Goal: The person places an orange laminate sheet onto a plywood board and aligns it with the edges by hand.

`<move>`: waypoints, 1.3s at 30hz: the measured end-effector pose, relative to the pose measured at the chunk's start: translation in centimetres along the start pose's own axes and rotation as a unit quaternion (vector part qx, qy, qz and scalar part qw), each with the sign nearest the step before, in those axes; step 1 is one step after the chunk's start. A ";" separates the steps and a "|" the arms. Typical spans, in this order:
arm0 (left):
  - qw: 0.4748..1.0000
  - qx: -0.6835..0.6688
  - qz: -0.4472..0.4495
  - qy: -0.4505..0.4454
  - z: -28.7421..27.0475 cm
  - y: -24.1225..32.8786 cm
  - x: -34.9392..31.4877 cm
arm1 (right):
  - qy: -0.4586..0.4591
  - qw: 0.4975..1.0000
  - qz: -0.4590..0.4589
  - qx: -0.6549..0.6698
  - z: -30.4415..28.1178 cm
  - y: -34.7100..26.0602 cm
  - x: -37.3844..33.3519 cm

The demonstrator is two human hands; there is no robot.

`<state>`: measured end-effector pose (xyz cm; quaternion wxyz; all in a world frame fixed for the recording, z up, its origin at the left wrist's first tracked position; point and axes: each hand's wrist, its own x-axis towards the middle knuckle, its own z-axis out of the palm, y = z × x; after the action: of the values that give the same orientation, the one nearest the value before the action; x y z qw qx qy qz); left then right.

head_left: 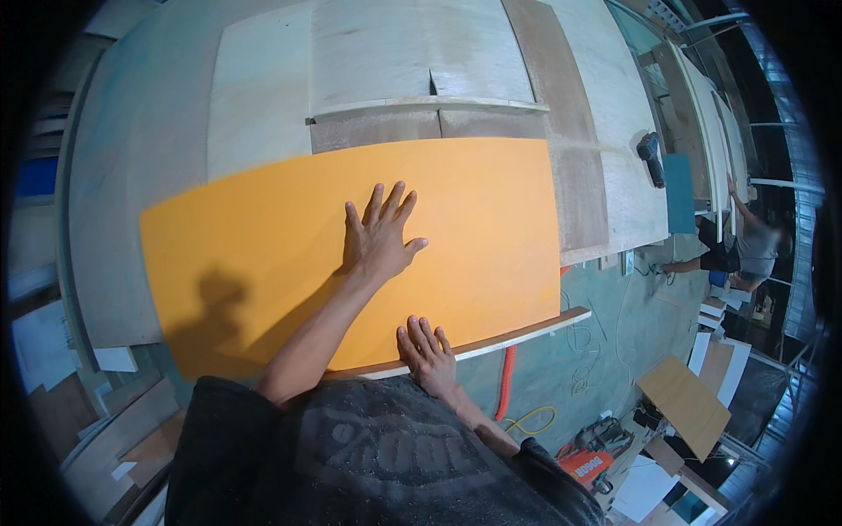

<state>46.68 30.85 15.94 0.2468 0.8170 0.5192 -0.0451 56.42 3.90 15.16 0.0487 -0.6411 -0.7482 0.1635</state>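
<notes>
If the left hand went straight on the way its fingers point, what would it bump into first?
The left hand would likely pass over more of the orange panel, then reach the pale strip beyond its far edge. I can't tell if that strip stands high enough to be bumped.

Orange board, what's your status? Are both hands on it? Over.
Left hand spread on orange board. Right hand at its near edge. Dark handheld tool lies off to the right, apart from board.
</notes>
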 end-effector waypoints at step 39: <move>0.996 0.056 -0.060 0.020 0.2 1.3 1.5 | 0.034 0.996 -0.071 -0.042 2.5 3.3 1.7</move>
<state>48.48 31.54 15.68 0.1870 0.7977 0.5686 -0.0730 58.49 5.48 11.58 0.0588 -0.5934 -0.7957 0.1063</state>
